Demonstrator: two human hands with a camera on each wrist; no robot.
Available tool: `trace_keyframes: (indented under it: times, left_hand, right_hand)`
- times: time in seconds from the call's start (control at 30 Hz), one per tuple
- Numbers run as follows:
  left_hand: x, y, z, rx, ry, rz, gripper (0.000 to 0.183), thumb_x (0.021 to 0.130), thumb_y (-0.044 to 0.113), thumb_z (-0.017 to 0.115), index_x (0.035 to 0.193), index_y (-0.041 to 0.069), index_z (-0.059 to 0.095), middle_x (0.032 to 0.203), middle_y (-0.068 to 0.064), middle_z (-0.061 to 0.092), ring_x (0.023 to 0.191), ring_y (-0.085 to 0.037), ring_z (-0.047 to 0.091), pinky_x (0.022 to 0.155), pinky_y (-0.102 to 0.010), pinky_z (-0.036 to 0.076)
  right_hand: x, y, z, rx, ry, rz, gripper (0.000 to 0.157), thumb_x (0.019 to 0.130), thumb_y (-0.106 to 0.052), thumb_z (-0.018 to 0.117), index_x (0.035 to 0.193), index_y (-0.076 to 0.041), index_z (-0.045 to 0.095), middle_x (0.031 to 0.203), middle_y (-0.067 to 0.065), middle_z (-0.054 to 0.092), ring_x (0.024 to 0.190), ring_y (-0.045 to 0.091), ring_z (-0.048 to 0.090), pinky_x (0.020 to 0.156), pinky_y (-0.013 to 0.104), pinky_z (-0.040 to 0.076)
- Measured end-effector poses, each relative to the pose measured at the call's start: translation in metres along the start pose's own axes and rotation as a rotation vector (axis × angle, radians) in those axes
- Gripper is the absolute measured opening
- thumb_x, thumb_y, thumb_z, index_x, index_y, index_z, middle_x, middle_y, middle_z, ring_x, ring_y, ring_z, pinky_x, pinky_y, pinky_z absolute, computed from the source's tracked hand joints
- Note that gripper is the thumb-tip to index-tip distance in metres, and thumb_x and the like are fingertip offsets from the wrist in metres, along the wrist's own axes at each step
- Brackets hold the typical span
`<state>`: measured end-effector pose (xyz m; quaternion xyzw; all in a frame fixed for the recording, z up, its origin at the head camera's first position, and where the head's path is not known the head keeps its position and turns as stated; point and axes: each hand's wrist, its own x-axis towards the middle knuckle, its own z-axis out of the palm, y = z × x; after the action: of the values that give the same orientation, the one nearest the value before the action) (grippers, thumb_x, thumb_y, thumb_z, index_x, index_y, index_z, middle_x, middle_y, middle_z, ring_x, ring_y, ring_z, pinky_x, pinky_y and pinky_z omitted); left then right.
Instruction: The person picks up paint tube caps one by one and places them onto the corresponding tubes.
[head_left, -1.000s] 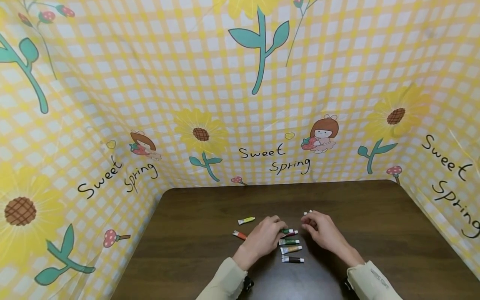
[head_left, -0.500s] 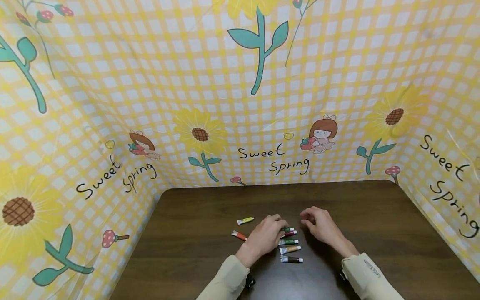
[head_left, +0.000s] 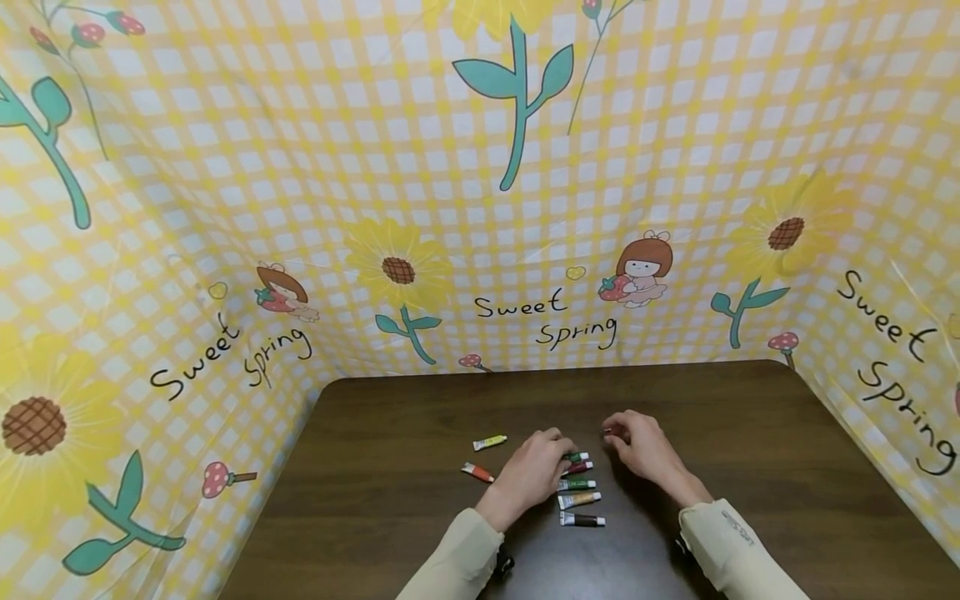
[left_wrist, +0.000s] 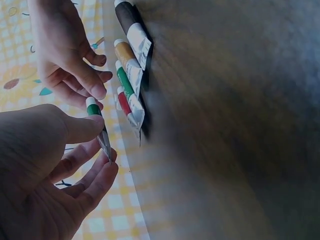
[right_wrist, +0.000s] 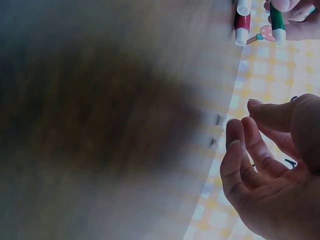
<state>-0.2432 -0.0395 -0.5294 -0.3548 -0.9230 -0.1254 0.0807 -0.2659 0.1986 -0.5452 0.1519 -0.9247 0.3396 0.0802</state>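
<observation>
My left hand [head_left: 528,471] pinches a dark green paint tube [left_wrist: 103,131] between thumb and fingers, its white cap pointing toward my right hand. Beside it lie a dark red tube [head_left: 579,467], another green tube [head_left: 577,485], an ochre tube [head_left: 580,500] and a black tube [head_left: 582,520], stacked in a column with caps to the right. Some distance to the right, my right hand [head_left: 647,450] hovers low over the table with fingers loosely bent; the right wrist view [right_wrist: 280,165] shows nothing between them.
A yellow tube [head_left: 490,442] and an orange-red tube [head_left: 477,472] lie left of my left hand. The dark wooden table [head_left: 375,500] meets a yellow checked cloth [head_left: 517,250] at its back and sides. Small blurred marks near my right fingertips are unclear.
My right hand has shifted slightly up and left, and the small white thing at its fingertips is no longer visible. My left hand keeps its grip on the green paint tube.
</observation>
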Motion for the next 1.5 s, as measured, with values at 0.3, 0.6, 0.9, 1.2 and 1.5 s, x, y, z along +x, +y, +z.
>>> trace_keyframes:
  times: [0.3,0.6,0.9,1.2,1.5]
  left_hand:
    - [0.005,-0.004,0.006,-0.028,-0.016,-0.017,0.018,0.106,0.016,0.067,0.12,0.014,0.078,0.112,-0.002,0.072,0.098,-0.019,0.068,0.088,-0.029,0.059]
    - [0.008,-0.007,0.009,-0.029,-0.031,-0.043,0.018,0.105,0.015,0.069,0.12,0.013,0.078,0.112,-0.002,0.072,0.098,-0.017,0.068,0.088,-0.029,0.058]
    - [0.012,-0.007,0.013,-0.038,-0.045,-0.051,0.018,0.105,0.013,0.069,0.12,0.012,0.078,0.111,-0.004,0.072,0.099,-0.019,0.069,0.089,-0.031,0.059]
    - [0.017,-0.01,0.016,-0.037,-0.052,-0.043,0.018,0.104,0.014,0.07,0.12,0.013,0.078,0.111,-0.002,0.073,0.101,-0.016,0.071,0.09,-0.028,0.059]
    - [0.017,-0.012,0.015,-0.051,-0.073,-0.037,0.017,0.104,0.013,0.07,0.119,0.011,0.078,0.111,-0.005,0.074,0.101,-0.018,0.072,0.087,-0.028,0.06]
  right_hand:
    - [0.007,0.003,0.003,-0.017,-0.012,0.044,0.013,0.095,-0.001,0.076,0.108,-0.003,0.078,0.096,0.007,0.072,0.086,0.021,0.071,0.079,0.045,0.06]
    - [0.013,0.002,0.005,-0.024,-0.035,0.079,0.012,0.097,-0.004,0.074,0.108,-0.004,0.079,0.099,0.008,0.074,0.092,0.025,0.073,0.081,0.048,0.06]
    - [0.017,0.004,0.005,-0.043,-0.072,0.118,0.014,0.098,-0.006,0.073,0.11,-0.004,0.08,0.098,0.006,0.076,0.093,0.026,0.074,0.08,0.048,0.06]
    - [0.023,0.007,0.007,-0.065,-0.068,0.083,0.012,0.096,-0.001,0.072,0.105,-0.001,0.079,0.094,0.007,0.079,0.091,0.025,0.075,0.082,0.047,0.061]
    - [0.024,0.006,0.006,-0.078,-0.059,0.083,0.01,0.096,0.0,0.072,0.103,0.0,0.08,0.092,0.009,0.078,0.088,0.026,0.074,0.078,0.047,0.061]
